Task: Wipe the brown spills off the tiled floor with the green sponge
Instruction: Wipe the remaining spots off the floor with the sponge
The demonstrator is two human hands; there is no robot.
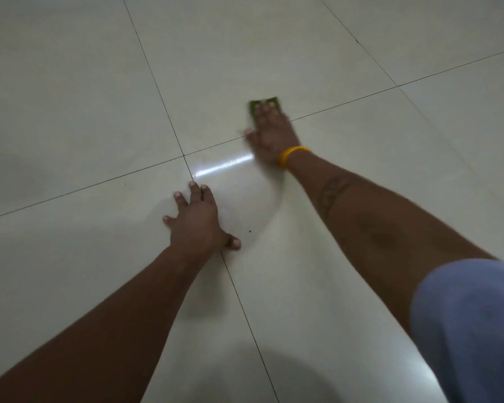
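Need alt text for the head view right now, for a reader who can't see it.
A person's right hand presses a green sponge flat on the pale tiled floor beside a grout line, a yellow wristband on that wrist. The left hand rests spread on the floor nearer the camera. No brown spill is clearly visible.

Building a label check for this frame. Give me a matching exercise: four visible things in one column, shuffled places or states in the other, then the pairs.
Column 1:
1. flat green sponge
2. left hand
3. yellow wristband
4. blue cloth

Column 2:
A. fingers spread, braced on the pale tiled floor
B. bottom right corner of view
C. under the right hand, on a grout line
D. around the right wrist

Pairs: 1-C, 2-A, 3-D, 4-B
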